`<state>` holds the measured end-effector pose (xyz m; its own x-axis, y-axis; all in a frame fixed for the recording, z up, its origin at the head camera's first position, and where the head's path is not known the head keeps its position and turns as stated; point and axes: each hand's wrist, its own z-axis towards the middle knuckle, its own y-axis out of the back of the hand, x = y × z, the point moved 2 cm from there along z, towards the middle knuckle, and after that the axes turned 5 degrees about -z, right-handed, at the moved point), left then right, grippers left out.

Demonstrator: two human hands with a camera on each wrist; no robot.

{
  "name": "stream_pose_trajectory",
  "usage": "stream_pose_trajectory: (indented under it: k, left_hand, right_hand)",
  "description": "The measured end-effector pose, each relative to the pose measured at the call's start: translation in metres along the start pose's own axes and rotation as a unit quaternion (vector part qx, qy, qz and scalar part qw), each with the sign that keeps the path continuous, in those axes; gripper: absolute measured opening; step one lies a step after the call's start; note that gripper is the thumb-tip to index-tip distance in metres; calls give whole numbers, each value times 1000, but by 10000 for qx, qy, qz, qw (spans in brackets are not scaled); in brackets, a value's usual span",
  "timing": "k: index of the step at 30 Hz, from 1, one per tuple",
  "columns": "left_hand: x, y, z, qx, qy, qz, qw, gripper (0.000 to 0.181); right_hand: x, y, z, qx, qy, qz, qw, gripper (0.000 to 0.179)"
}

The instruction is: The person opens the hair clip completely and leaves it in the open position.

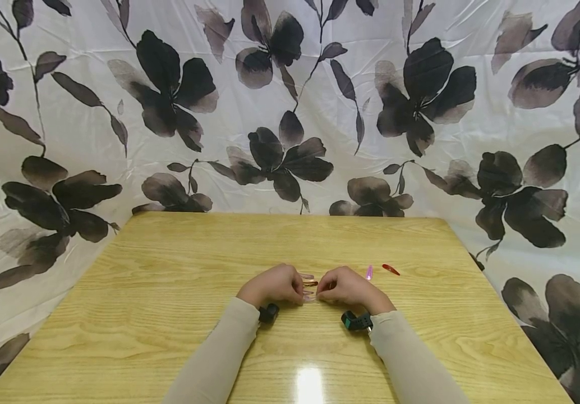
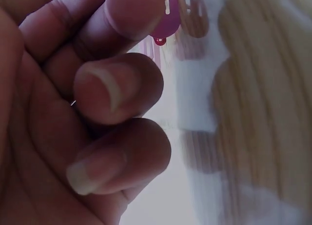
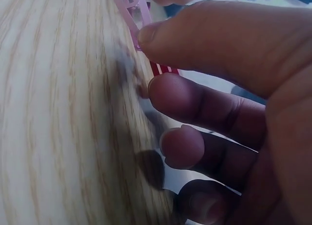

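Note:
Between the two hands, several snap hair clips lie in a column on the table, among them an orange-brown hair clip (image 1: 311, 284) and pale pink ones. My right hand (image 1: 348, 289) pinches the end of a pink hair clip (image 3: 131, 15); its thumb tip covers that end, and the index finger looks hidden behind. On the column's other side, my left hand (image 1: 275, 283) has bent fingers (image 2: 122, 86) beside a pink hair clip (image 2: 169, 25) with a small red tip. Whether the left fingertips grip that clip is hidden.
Beyond the right hand lie another pink hair clip (image 1: 369, 272) and a red hair clip (image 1: 391, 269). The wooden table (image 1: 169, 336) runs back to a white floral cloth (image 1: 340, 129), which also hangs along both sides. Each wrist wears a dark band.

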<state>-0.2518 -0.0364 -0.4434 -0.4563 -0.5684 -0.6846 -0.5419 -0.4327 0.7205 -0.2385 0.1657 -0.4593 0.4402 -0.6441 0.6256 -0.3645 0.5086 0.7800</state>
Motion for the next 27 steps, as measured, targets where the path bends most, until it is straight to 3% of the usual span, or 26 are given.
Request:
stream_pose_trajectory:
  k: [7,27]
  left_hand:
    - [-1,-1,0,-33,44,193,9998,18]
    - [3,0,0,-107,157,80,9998,15]
  right_hand:
    - [1,-1,-1,12,-13,-40,10000,6]
    - [3,-1,-2,22,-80,-255,9996,5]
